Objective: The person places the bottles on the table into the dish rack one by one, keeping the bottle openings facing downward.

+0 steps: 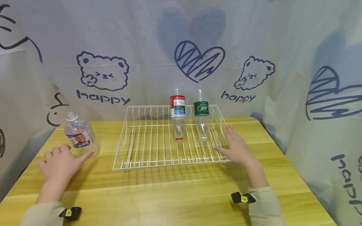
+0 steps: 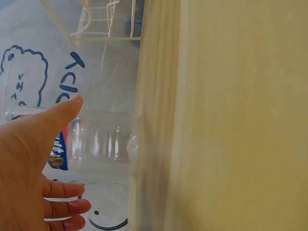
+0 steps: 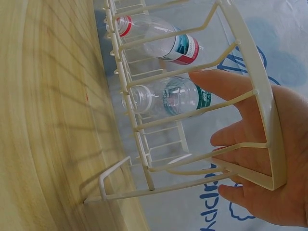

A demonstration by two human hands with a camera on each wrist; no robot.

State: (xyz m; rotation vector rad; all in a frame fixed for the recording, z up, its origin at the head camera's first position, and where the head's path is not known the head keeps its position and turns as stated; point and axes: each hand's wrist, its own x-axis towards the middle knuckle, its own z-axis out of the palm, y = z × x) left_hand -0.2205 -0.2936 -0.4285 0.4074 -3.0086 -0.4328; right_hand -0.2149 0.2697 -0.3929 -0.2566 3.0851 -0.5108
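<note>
A clear plastic bottle (image 1: 82, 135) without a cap stands upright at the table's left, its label showing a portrait. Just in front of it is my left hand (image 1: 60, 161), thumb and fingers spread apart; in the left wrist view the bottle (image 2: 103, 144) shows between them. My right hand (image 1: 236, 146) is at the right end of a white wire rack (image 1: 150, 162), fingers extended. Upside down in the rack are two clear bottles: a red-and-white-labelled bottle (image 1: 178, 106) and a green-labelled bottle (image 1: 201, 108), necks down between the wires.
The rack occupies the middle of the wooden table (image 1: 158, 197), close to its back edge. Behind the table hangs a pale cloth (image 1: 147, 37) with drawn bears and hearts. Each sleeve wears a black wrist strap, such as the right strap (image 1: 243, 197).
</note>
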